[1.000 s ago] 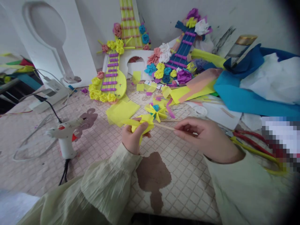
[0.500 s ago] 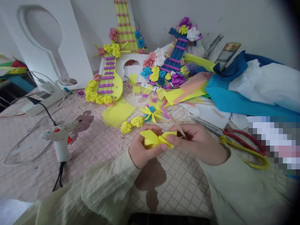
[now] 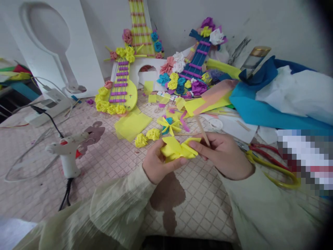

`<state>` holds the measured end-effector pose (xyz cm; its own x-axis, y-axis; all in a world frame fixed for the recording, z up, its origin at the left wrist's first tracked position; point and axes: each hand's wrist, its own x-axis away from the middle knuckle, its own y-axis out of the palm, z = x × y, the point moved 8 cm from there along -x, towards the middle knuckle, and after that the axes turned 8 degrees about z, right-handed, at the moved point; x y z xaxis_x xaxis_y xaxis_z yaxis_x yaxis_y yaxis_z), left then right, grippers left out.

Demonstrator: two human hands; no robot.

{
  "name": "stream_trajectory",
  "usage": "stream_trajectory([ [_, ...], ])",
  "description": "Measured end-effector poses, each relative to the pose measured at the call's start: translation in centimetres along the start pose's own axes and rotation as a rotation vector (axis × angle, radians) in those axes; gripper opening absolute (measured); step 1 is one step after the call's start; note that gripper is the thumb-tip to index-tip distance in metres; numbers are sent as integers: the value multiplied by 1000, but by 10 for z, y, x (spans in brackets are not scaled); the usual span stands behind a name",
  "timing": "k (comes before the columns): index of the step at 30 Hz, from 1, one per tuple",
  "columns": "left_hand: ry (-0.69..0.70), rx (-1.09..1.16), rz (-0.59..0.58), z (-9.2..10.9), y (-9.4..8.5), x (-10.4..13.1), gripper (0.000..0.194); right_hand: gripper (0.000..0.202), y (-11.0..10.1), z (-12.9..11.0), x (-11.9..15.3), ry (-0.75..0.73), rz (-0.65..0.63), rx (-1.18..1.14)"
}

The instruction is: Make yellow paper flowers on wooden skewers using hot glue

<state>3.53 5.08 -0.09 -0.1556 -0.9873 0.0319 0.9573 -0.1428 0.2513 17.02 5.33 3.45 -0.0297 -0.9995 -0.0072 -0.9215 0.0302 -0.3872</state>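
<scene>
Folded yellow paper is held between my two hands above the table. My left hand is closed around its left side, thumb along the lower edge. With thumb and fingers my right hand pinches the paper's right end; a thin wooden stick is also in this hand, pointing up and left. Just beyond the hands lie two crumpled yellow paper flowers, a star-like yellow folded paper piece and flat yellow paper sheets.
A white glue gun stands at left with its cable. Scissors with red and yellow handles lie at right. Behind are flower-decorated paper instruments, one yellow and one blue, plus blue paper and a white cut-out board.
The yellow paper has shifted slightly right and up and its folds look more spread. My right hand has moved a little, and the stick stands more upright.
</scene>
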Motion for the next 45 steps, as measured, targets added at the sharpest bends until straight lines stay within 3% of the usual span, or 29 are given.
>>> stream_trajectory([
  [5,49,-94,-22,3,0,0,31,27,4,-1,1,-71,4,36],
  [12,57,-62,-81,3,4,4,33,27,11,3,1,-19,-106,-93],
  [16,210,-132,-24,14,-2,3,47,27,4,-1,1,-89,-28,35],
  [18,323,-150,86,25,-14,2,51,23,-1,-10,2,-204,56,173],
  [21,454,-202,193,41,-28,3,38,8,-3,-33,10,-513,137,317],
  [23,505,-373,120,48,-24,2,29,9,2,-43,18,-693,120,355],
  [26,577,-623,-94,50,-5,2,23,16,12,-47,27,-858,33,406],
  [29,590,-638,-190,47,6,3,20,19,18,-46,32,-938,-7,431],
  [33,430,-542,-195,34,6,1,16,19,19,-45,32,-911,-11,382],
  [38,270,-533,-161,26,2,1,17,12,18,-34,19,-645,-27,266],
  [45,270,-555,-166,26,3,4,17,8,13,-22,10,-415,9,160],
])
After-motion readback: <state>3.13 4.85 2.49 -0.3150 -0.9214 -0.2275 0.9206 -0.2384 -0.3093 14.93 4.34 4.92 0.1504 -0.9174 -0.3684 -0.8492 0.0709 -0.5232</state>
